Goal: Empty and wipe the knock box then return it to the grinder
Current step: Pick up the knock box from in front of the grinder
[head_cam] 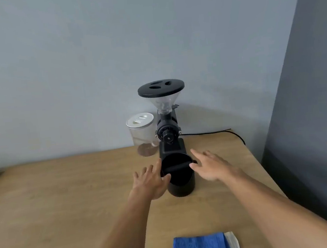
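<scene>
A black round knock box (179, 179) with a bar across its mouth stands upright on the wooden table (65, 193), directly in front of the black coffee grinder (168, 131). My left hand (151, 180) is at the box's left side, fingers spread, thumb and index finger touching its rim. My right hand (210, 164) is at the right side, fingers spread, thumb by the end of the bar. Neither hand has closed around the box. A folded blue cloth (200, 247) lies at the near table edge.
A clear jar (142, 134) with a white lid and brown grounds at its bottom stands left of the grinder. The grinder's black cable (219, 132) runs right along the table's back. A white cloth (233, 243) lies beside the blue one. Walls bound the back and right.
</scene>
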